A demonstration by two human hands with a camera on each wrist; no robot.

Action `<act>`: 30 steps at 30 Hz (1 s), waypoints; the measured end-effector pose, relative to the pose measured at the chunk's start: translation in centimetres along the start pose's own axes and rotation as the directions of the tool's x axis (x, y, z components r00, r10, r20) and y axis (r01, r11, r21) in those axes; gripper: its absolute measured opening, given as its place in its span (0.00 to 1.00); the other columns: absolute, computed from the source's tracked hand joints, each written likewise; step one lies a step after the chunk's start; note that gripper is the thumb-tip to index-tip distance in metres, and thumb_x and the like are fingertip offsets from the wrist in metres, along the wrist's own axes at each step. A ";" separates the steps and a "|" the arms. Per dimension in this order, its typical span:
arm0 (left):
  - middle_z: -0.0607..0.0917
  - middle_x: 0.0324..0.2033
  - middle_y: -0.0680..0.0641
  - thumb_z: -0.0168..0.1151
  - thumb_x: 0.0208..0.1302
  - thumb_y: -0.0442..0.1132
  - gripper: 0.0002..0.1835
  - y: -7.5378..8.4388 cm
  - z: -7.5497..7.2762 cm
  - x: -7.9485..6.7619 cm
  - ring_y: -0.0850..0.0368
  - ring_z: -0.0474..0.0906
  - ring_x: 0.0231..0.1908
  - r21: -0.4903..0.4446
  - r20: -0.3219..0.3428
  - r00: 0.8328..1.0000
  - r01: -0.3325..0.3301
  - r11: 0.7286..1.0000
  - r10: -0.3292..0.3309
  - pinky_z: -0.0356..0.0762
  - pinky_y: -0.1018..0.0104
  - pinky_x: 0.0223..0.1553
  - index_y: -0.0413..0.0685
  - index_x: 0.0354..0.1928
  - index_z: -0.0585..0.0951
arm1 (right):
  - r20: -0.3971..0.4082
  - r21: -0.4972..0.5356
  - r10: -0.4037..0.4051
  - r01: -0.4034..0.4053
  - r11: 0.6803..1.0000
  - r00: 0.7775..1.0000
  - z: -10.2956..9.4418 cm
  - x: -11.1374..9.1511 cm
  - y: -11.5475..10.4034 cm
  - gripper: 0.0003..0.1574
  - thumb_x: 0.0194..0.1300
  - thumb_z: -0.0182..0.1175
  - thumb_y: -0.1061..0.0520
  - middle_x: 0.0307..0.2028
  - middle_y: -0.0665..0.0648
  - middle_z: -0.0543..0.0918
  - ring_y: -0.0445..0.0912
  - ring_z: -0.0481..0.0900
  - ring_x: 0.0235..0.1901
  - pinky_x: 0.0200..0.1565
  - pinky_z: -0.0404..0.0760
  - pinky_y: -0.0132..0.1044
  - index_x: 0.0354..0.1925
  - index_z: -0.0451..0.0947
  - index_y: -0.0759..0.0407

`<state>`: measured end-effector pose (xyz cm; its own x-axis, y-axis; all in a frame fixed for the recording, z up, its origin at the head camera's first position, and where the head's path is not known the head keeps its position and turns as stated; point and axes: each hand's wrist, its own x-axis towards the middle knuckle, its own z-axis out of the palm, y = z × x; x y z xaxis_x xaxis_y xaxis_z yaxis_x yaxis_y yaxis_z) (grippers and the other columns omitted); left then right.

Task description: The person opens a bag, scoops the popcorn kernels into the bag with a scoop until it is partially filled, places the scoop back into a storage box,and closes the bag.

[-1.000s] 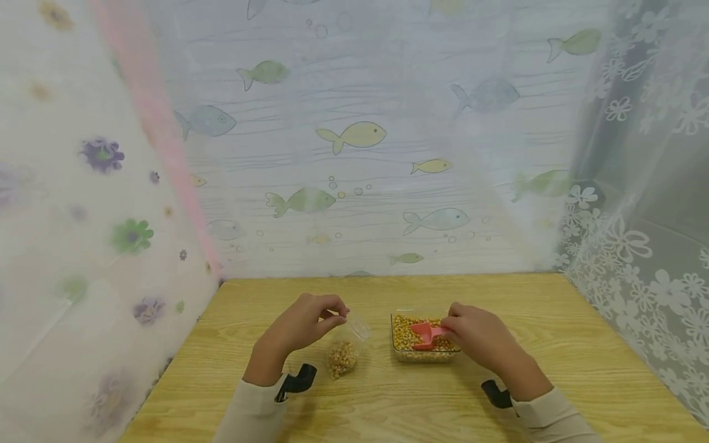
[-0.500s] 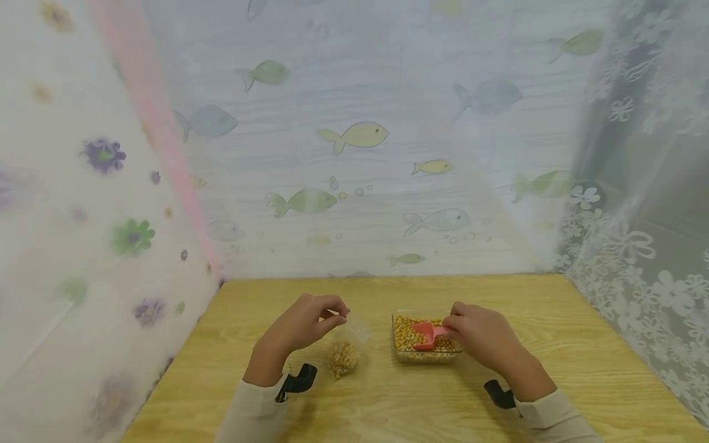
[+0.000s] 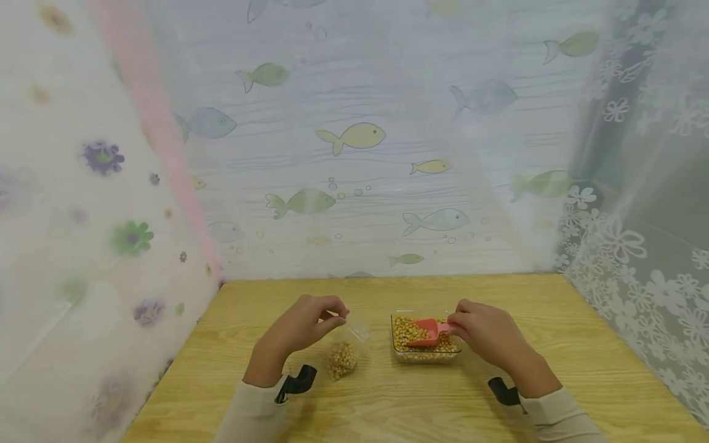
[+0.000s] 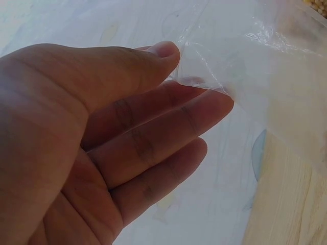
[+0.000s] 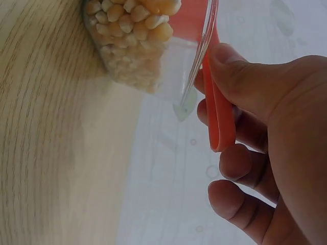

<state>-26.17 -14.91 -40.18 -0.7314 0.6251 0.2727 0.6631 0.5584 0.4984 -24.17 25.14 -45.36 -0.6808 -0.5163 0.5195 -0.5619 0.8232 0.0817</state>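
Note:
A clear plastic bag (image 3: pixel 342 360) with corn kernels in its bottom stands on the table. My left hand (image 3: pixel 303 323) pinches the bag's top edge between thumb and fingers; the left wrist view shows the thin film (image 4: pixel 219 56) at the fingertips. To the right is a clear rectangular container (image 3: pixel 428 357) of yellow corn kernels (image 5: pixel 133 25). My right hand (image 3: pixel 487 332) grips the handle of a red scoop (image 3: pixel 426 332), whose bowl lies in the kernels. In the right wrist view the looped handle (image 5: pixel 217 112) runs outside the container's wall.
The wood-grain table (image 3: pixel 388 412) ends at a fish-print curtain (image 3: pixel 354 203) behind. A flowered sheet (image 3: pixel 111 277) hangs on the left, and a translucent flowered one (image 3: pixel 626 271) on the right. A black wrist mount (image 3: pixel 299 378) sticks out near the left sleeve.
My right hand has shifted slightly to the right, and the scoop has turned and tilted among the kernels. My left hand and the bag have stayed in place.

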 end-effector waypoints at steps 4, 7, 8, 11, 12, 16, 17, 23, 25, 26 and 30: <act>0.89 0.49 0.52 0.63 0.76 0.41 0.05 -0.2 0.1 0.0 0.60 0.89 0.45 -0.006 0.003 1.000 0.010 1.000 -0.010 0.86 0.66 0.48 0.53 0.47 0.85 | 0.008 0.020 0.009 -0.009 1.000 1.000 0.1 -0.2 0.2 0.07 0.60 0.77 0.51 0.33 0.41 0.78 0.32 0.72 0.25 0.26 0.73 0.27 0.39 0.89 0.44; 0.89 0.50 0.52 0.63 0.76 0.41 0.05 -0.3 0.2 0.0 0.61 0.89 0.45 -0.009 0.007 1.000 0.016 1.000 -0.016 0.86 0.66 0.48 0.53 0.47 0.85 | -0.002 0.042 0.004 -0.004 0.999 1.000 0.1 -0.3 0.4 0.07 0.60 0.76 0.51 0.33 0.41 0.78 0.32 0.73 0.26 0.26 0.74 0.28 0.39 0.90 0.45; 0.89 0.50 0.52 0.63 0.76 0.41 0.05 -0.3 0.2 0.0 0.61 0.89 0.45 -0.009 0.008 1.000 0.016 1.000 -0.016 0.86 0.66 0.48 0.54 0.47 0.85 | -0.007 0.049 0.002 -0.002 0.999 1.000 0.1 -0.3 0.5 0.07 0.60 0.76 0.51 0.33 0.41 0.79 0.32 0.73 0.26 0.26 0.74 0.28 0.39 0.90 0.46; 0.89 0.49 0.52 0.63 0.76 0.42 0.05 -0.3 0.1 0.0 0.61 0.89 0.45 -0.014 0.007 1.000 0.015 1.000 -0.015 0.86 0.66 0.48 0.53 0.47 0.85 | -0.020 0.057 0.002 -0.001 0.998 1.000 0.0 -0.3 0.7 0.08 0.60 0.77 0.51 0.34 0.42 0.79 0.33 0.74 0.26 0.27 0.75 0.29 0.39 0.90 0.47; 0.89 0.49 0.51 0.63 0.76 0.41 0.05 -0.3 0.1 0.0 0.60 0.89 0.45 -0.017 0.006 1.000 0.013 1.000 -0.013 0.86 0.66 0.48 0.53 0.47 0.85 | -0.023 0.057 0.002 0.000 0.998 1.000 -0.1 -0.3 0.7 0.08 0.60 0.77 0.51 0.34 0.42 0.79 0.33 0.75 0.26 0.27 0.76 0.29 0.39 0.90 0.47; 0.89 0.49 0.50 0.62 0.76 0.41 0.05 -0.2 -0.1 -0.1 0.59 0.90 0.45 -0.023 0.009 1.000 0.013 1.000 -0.013 0.86 0.66 0.48 0.52 0.48 0.85 | -0.030 0.059 -0.002 0.004 0.998 1.000 -0.3 -0.2 0.9 0.09 0.60 0.76 0.52 0.35 0.43 0.80 0.34 0.76 0.27 0.28 0.76 0.29 0.40 0.89 0.48; 0.89 0.49 0.50 0.62 0.76 0.41 0.05 -0.2 -0.1 -0.1 0.59 0.90 0.45 -0.023 0.011 1.000 0.013 1.000 -0.012 0.86 0.66 0.48 0.52 0.48 0.85 | -0.035 0.059 -0.004 0.006 0.998 0.999 -0.3 -0.2 0.9 0.09 0.60 0.76 0.52 0.34 0.43 0.80 0.34 0.76 0.27 0.28 0.76 0.29 0.40 0.89 0.48; 0.89 0.50 0.51 0.62 0.76 0.41 0.05 -0.1 -0.2 -0.1 0.59 0.89 0.45 -0.016 0.010 1.000 0.015 1.000 -0.015 0.86 0.66 0.48 0.53 0.48 0.85 | -0.076 0.066 -0.013 0.018 0.998 0.997 -0.4 0.0 1.3 0.09 0.58 0.77 0.53 0.33 0.43 0.79 0.33 0.74 0.26 0.26 0.75 0.28 0.39 0.90 0.49; 0.89 0.50 0.52 0.62 0.76 0.41 0.05 -0.1 -0.3 0.0 0.59 0.90 0.45 -0.014 0.006 1.000 0.016 1.000 -0.016 0.86 0.66 0.48 0.53 0.48 0.85 | -0.075 0.067 -0.009 0.014 0.998 0.997 -0.5 0.0 1.4 0.09 0.59 0.77 0.53 0.33 0.43 0.79 0.33 0.74 0.26 0.27 0.75 0.29 0.39 0.89 0.49; 0.89 0.50 0.52 0.62 0.76 0.41 0.05 -0.1 -0.3 0.0 0.59 0.90 0.45 -0.012 0.004 1.000 0.017 1.000 -0.017 0.86 0.65 0.48 0.54 0.48 0.85 | -0.074 0.069 -0.006 0.011 0.998 0.997 -0.5 0.0 1.5 0.09 0.59 0.77 0.53 0.34 0.43 0.79 0.33 0.74 0.26 0.27 0.75 0.29 0.39 0.89 0.49; 0.89 0.49 0.52 0.63 0.76 0.41 0.05 0.0 -0.3 0.0 0.59 0.90 0.45 -0.015 0.007 1.000 0.013 1.000 -0.013 0.86 0.65 0.48 0.53 0.47 0.85 | -0.071 0.076 0.004 0.002 0.997 0.998 -0.6 -0.1 1.6 0.08 0.60 0.77 0.54 0.34 0.43 0.80 0.33 0.76 0.27 0.28 0.77 0.31 0.39 0.89 0.48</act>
<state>-26.19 -15.10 -39.97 -0.7389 0.6216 0.2602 0.6509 0.5586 0.5140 -24.71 26.67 -44.75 -0.6480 -0.4953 0.5786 -0.5973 0.8018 0.0174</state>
